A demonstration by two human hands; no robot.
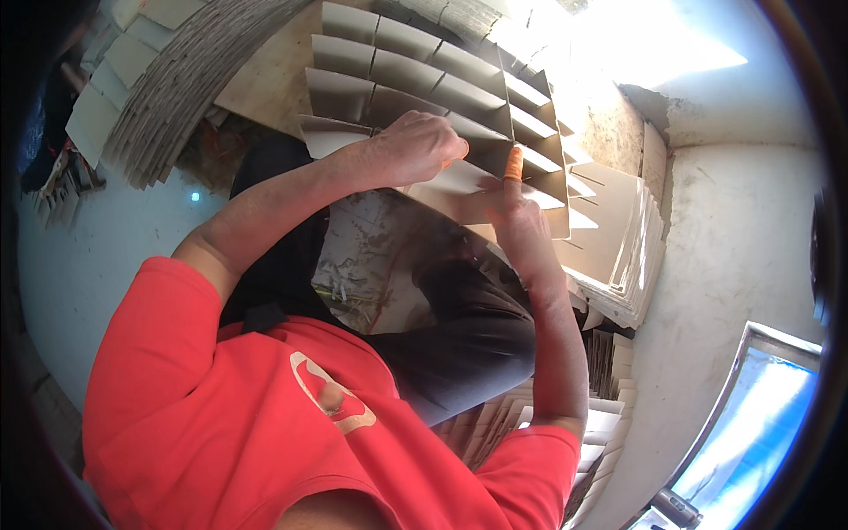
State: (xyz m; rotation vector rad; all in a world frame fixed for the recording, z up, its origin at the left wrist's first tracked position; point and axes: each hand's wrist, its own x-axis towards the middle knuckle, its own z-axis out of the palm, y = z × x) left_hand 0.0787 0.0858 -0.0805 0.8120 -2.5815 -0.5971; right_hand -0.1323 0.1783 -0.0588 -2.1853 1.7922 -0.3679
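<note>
In front of me, slotted cardboard strips stand on edge and cross one another in a partition grid (402,69). My left hand (413,148) is closed, knuckles up, over the near part of the grid. An orange finger cover shows at its fingertips, and what they hold, if anything, is hidden. At the grid's right side, my right hand (523,228) has an orange-covered finger on the near end of a crosswise cardboard strip (508,97). The thumb side is partly out of sight, but the hand appears to pinch that strip.
A board (265,84) lies under the grid. Flat slotted cardboard sheets (609,234) are stacked at the right, beside a wall (724,230). A long row of cardboard pieces (190,84) curves along the far left. More cardboard (601,424) stands by my right elbow. Scraps lie on the floor between my legs.
</note>
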